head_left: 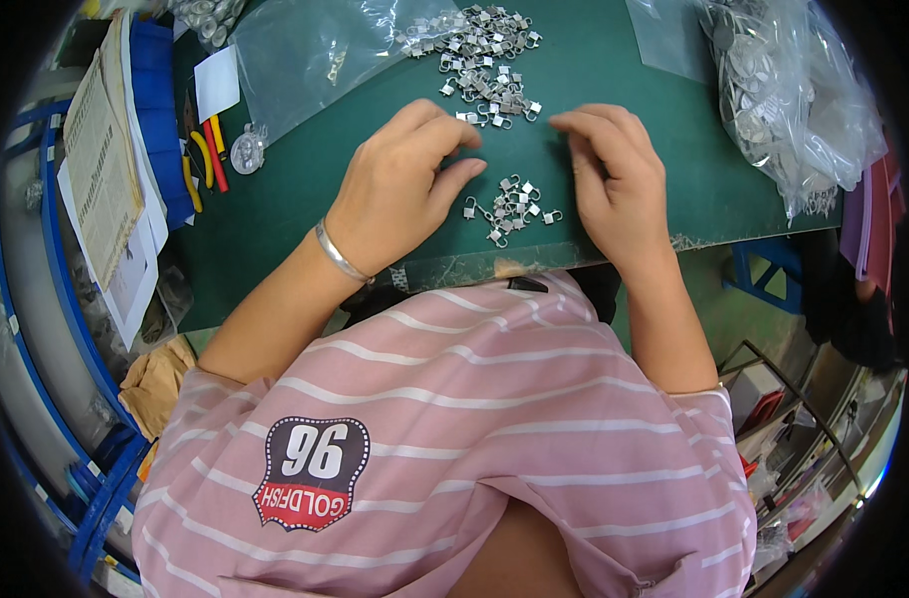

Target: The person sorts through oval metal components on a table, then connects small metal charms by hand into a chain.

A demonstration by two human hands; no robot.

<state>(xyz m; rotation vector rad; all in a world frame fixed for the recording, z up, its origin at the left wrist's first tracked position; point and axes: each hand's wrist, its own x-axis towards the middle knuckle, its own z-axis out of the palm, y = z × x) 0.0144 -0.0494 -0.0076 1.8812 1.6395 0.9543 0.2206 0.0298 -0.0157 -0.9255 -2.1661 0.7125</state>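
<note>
Small silver padlock-shaped metal pieces lie in two groups on the green table mat [300,184]. The larger pile [489,75] spreads at the far side, and a smaller cluster [514,207] sits close to the table's near edge. My left hand [404,174], with a silver bangle [337,254] at its wrist, hovers left of the small cluster. Its fingers are bent, thumb apart from the index finger, and nothing shows between them. To the right of the cluster is my right hand [619,179], its fingers loosely curved toward the pieces, thumb apart, with no object visible in it.
A clear plastic bag [320,60] lies flat at the far left. Pliers with yellow handles [193,169], a red-handled tool [215,157] and a round clear item [247,151] rest nearby. Bulging clear bags [773,90] of metal parts stand at right. Papers [101,159] hang beside blue racks.
</note>
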